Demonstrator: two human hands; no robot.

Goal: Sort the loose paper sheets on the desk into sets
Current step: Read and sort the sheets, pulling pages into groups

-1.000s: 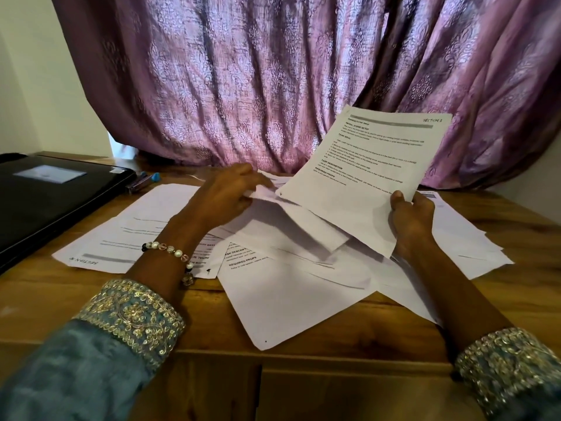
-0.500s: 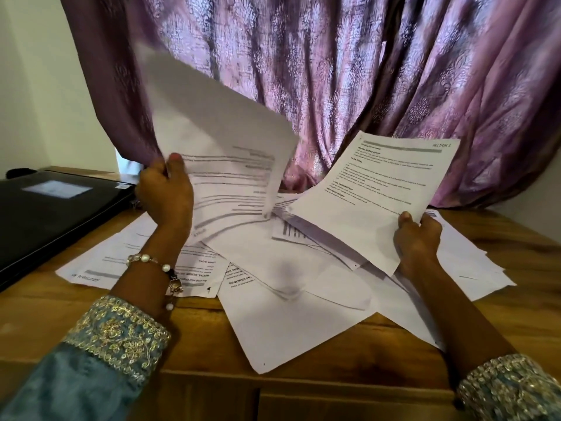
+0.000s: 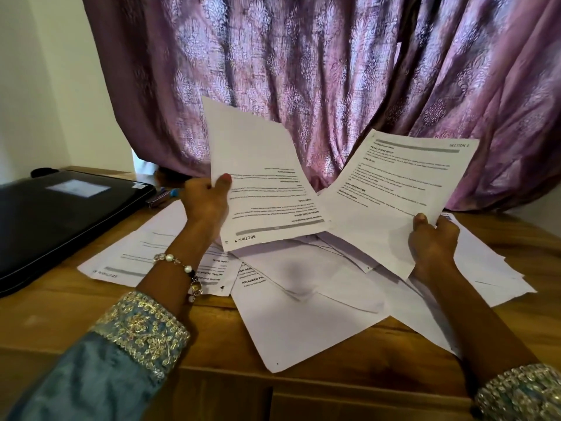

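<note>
Now each hand [image 3: 206, 205] [image 3: 432, 241] holds one sheet [image 3: 261, 177] [image 3: 400, 189]

Laptop [image 3: 60, 220] left of papers [image 3: 303, 299]

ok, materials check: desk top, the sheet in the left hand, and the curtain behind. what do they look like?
Desk top: wood or wood-look laminate, satin; brown grain streaks show, real or printed unclear.
Sheet in the left hand: thin matte white paper; it curves under its own weight, printed black text.
Curtain: woven fabric, mauve with a slight sheen; hangs in soft folds with a damask-like pattern.
</note>
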